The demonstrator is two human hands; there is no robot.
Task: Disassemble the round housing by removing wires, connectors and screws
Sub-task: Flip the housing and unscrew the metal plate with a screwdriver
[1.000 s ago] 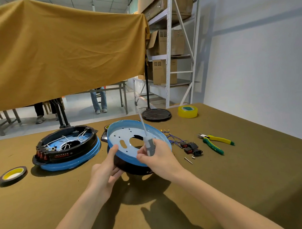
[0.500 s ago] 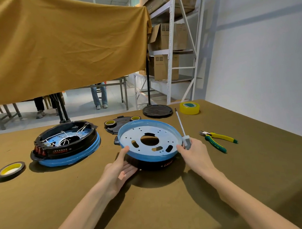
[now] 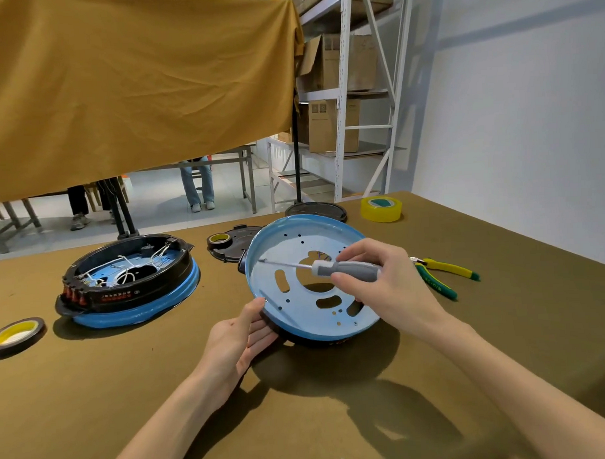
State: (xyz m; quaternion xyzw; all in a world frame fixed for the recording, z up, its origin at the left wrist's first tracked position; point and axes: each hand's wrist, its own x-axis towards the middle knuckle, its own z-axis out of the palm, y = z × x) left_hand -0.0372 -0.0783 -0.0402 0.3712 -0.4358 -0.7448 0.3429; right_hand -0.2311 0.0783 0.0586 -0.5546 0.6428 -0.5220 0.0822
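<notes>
1. The table [image 3: 470, 360] (covered w/ olive cloth) carries everything; the work is near the middle of it, in front of the person.
2. The round housing [image 3: 297, 318], blue plate on a black base, is tilted up toward the camera, its far edge raised. A second housing [image 3: 124, 287], with white wires inside, stands well apart at the left and looks untouched.
3. The left hand [image 3: 236, 338] holds the near-left rim of the tilted housing: thumb on the blue edge, fingers curled under it.
4. The right hand [image 3: 381, 281] grips the grey handle of the screwdriver [image 3: 343, 269], fingers wrapped round it; the shaft lies almost flat over the plate, tip at the left part of the plate near a small hole.
5. The pliers [image 3: 440, 276], green and yellow, lie just right of the housing, not in use.
6. Step in hand, as I judge: the screw removal, approx. at seating the tip. I cannot tell if a screw sits in that hole (too small).
7. Next move calls for a steeper shaft angle, the tip square in the screw head, and the left hand steadying the housing vs. the turning force.
</notes>
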